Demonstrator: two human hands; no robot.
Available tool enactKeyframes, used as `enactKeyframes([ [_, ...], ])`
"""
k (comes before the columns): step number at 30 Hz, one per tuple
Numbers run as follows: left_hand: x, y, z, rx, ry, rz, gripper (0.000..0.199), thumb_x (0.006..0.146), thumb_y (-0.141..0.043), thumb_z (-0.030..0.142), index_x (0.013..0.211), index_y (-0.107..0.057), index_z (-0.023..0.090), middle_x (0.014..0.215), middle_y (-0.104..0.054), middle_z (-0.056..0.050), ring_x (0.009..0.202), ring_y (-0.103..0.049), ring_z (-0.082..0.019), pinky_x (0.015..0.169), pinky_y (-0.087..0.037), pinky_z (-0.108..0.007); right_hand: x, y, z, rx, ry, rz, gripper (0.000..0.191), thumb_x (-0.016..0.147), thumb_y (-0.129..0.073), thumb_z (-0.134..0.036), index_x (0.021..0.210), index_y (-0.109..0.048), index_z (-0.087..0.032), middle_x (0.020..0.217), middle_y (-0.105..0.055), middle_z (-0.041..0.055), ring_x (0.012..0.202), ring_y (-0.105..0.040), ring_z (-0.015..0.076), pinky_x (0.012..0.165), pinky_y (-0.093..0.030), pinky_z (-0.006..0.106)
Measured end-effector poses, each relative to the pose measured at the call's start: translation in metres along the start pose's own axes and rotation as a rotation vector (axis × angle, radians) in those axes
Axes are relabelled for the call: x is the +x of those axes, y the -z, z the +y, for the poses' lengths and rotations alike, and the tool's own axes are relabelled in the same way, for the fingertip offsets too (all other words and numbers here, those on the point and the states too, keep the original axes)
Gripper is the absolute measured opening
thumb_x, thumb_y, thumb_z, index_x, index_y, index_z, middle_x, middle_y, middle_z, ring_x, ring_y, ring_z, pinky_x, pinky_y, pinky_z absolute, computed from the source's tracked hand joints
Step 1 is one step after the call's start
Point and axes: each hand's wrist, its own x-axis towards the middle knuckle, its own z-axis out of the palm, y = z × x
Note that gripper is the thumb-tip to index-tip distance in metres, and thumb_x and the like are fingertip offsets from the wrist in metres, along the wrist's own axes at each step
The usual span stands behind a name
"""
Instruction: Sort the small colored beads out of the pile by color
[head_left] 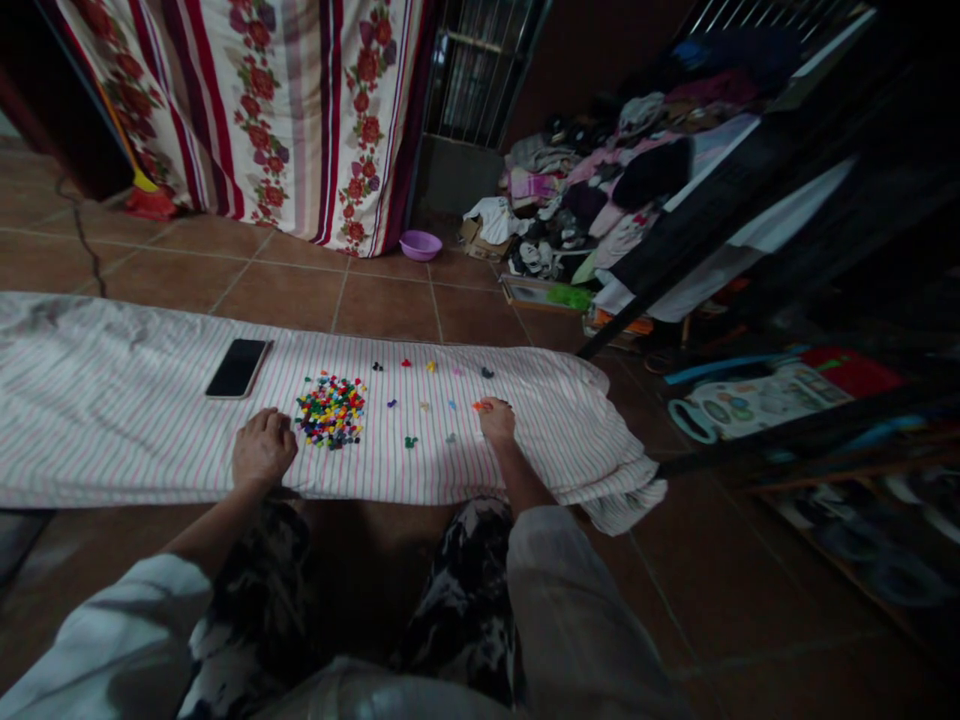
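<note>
A heap of small multicoloured pieces (331, 410) lies on a striped cloth in front of me. To its right, small groups sorted by colour are spread in rows, among them yellow pieces (431, 366), dark green pieces (410, 442) and black pieces (377, 366). My right hand (496, 418) is at the right end of the middle row, its fingers pinched on a small orange piece (478, 406) at the cloth. My left hand (264, 447) rests on the cloth just left of the heap, fingers curled; whether anything is under them is hidden.
A phone (238, 368) lies on the striped cloth (135, 400) left of the heap. Beyond are a floral curtain (300, 120), a purple basin (421, 245) and a broom (150, 195) on the tiled floor. Piled clothes (600, 180) and a dark slanted frame stand to the right.
</note>
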Motion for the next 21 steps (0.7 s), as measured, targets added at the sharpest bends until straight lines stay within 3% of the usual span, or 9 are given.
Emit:
enactKeyframes([
  [9,-0.0010,-0.0005,0.0009,-0.019,-0.001,0.027,0.022,0.084,-0.045,0.023,0.098,-0.061,0.015,0.118,-0.063,-0.015,0.108,-0.057,-0.029,0.085,-0.043,-0.041,-0.0020,0.0007,0.0012,-0.012,0.026,0.003,0.028,0.082,-0.051,-0.012,0.098,-0.072,-0.019,0.097,-0.072,0.0075,0.094,-0.064,0.0179,0.086,-0.046,0.026],
  [21,-0.0007,0.0020,0.0008,-0.027,0.000,0.012,0.021,0.084,-0.045,0.023,0.096,-0.061,0.016,0.115,-0.063,-0.014,0.104,-0.058,-0.028,0.083,-0.043,-0.041,-0.0091,0.0054,-0.0032,-0.005,0.030,0.007,0.041,0.081,-0.041,-0.007,0.111,-0.068,-0.014,0.113,-0.068,0.0099,0.104,-0.061,0.0190,0.095,-0.043,0.030],
])
